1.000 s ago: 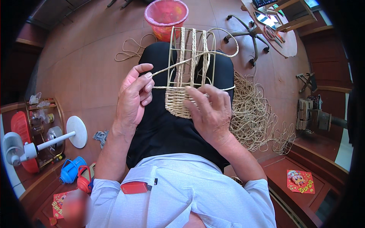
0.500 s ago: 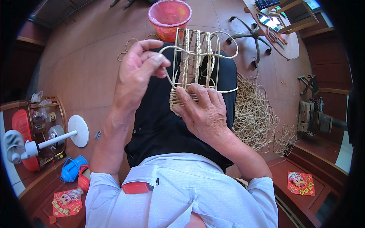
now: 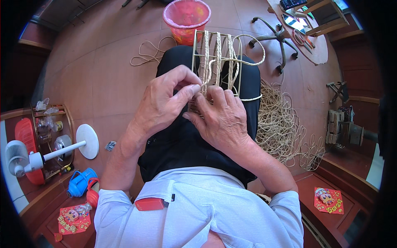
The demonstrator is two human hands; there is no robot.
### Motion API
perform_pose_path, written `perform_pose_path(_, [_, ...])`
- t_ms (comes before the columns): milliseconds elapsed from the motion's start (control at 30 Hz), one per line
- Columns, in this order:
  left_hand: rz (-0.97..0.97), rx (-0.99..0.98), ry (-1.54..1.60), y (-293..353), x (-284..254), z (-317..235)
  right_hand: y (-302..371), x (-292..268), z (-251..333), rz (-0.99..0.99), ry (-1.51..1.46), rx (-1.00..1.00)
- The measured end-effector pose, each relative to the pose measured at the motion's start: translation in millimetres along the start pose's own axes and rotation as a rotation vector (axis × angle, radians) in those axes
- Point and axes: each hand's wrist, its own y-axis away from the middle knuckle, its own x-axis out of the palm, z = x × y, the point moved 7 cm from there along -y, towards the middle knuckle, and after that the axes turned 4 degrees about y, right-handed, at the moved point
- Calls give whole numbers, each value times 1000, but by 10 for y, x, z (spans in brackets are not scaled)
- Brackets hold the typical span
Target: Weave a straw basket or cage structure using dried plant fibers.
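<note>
A metal wire frame (image 3: pixel 194 53) rests across my knees, partly woven with pale twisted cord. Lengths of this cord (image 3: pixel 218 49) run along its rods, and one loop (image 3: pixel 263 51) bows out past its far right side. At the frame's near left, the fingertips of my left hand (image 3: pixel 165 99) pinch the cord, whose short end curls up just beyond them. My right hand (image 3: pixel 225 118) grips the near woven end, thumb on the near side and fingers over the top. Both hands hide most of the woven part.
A pile of loose cord (image 3: pixel 277 128) lies on the floor to the right. Beyond my knees stands a pink bucket (image 3: pixel 186 31). A wheeled chair base (image 3: pixel 279 39) is at the far right, beside a table with scissors (image 3: pixel 298 37). A white fan (image 3: pixel 18 159) stands left.
My left hand has come right and down from the raised cord loop to the frame beside my right hand. The loop it held is drawn in. My right hand stays on the woven end.
</note>
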Motion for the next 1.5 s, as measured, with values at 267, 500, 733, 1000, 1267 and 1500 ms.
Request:
perform_pose_path(267, [-94,-242,465,171,175,561,93,-48,-83,-149,-95,-15])
perform_pose_path(500, [-31,-294,545,121,245,614,130,-55,-133,-203,-173,4])
perform_pose_path(733, [-276,-406,1134,336,61,852,179,-46,-113,-265,-197,-1])
perform_pose_path(1000, [-301,-388,1249,452,-547,1205,264,-43,-142,-358,-247,7])
perform_pose_path(1267, [-604,-651,887,569,-1454,2031,453,-67,-294,-455,-257,137])
perform_pose_path(1500, [-362,-165,-516,138,-1044,872,671,81,-525,-508,-407,368])
